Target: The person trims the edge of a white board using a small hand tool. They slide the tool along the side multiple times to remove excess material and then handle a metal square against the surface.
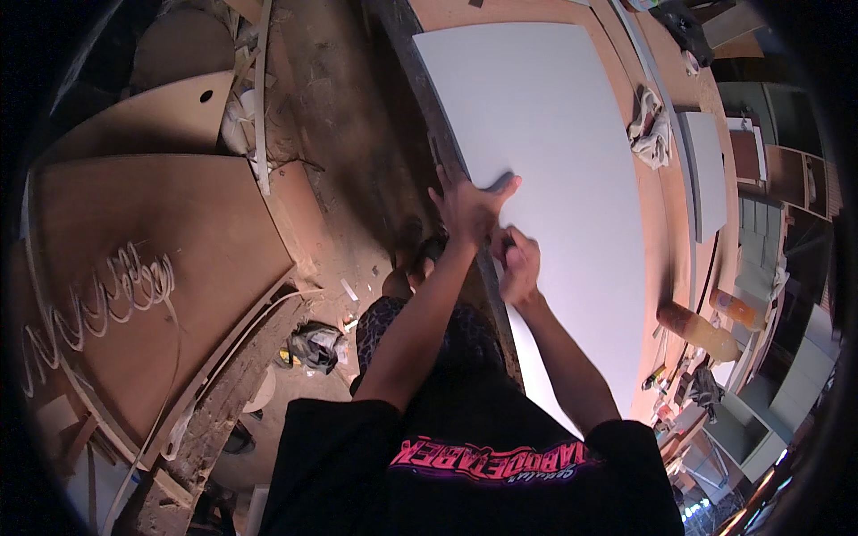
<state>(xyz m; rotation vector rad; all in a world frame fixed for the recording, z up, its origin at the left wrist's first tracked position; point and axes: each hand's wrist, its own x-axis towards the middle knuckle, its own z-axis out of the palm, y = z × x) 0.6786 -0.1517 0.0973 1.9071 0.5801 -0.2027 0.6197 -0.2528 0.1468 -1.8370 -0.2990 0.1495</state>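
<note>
A long white panel (554, 116) lies flat on the workbench, its left edge running down past my body. My left hand (469, 210) is at that edge with fingers spread, the thumb reaching over the white surface and the other fingers on the outer side. Just below and to the right, my right hand (518, 263) is closed with its fingers curled, close to the same edge. Whatever it may hold is hidden by the fingers.
A crumpled cloth (651, 129) lies right of the panel. Bottles with yellowish contents (697, 330) lie farther right, near cabinet parts. On my left, a coiled hose (125, 295) rests on a brown board (179, 214). A black bag (315, 347) sits on the floor.
</note>
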